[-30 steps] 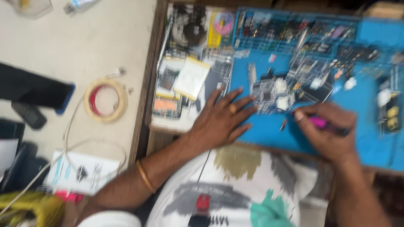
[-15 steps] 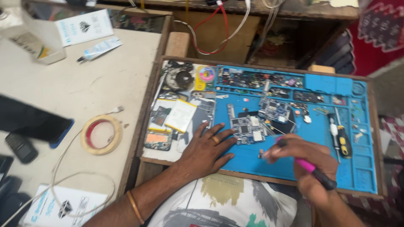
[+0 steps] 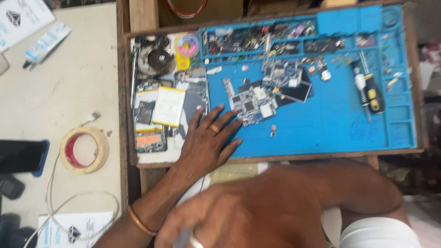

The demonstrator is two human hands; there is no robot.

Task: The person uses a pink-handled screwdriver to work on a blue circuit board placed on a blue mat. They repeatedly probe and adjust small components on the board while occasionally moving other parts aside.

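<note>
left hand flat, fingers spread, fingertips touching bare circuit board on blue ribbed silicone mat. right hand blurred near lens, grip unclear. round tape roll on desk.

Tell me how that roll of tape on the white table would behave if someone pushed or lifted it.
The roll of tape lies flat on its side on the white table, so a push would probably slide it rather than roll it. It looks like a thin ring with a wide hollow middle, so it is likely light. Stood on edge, it would likely roll away.
</note>
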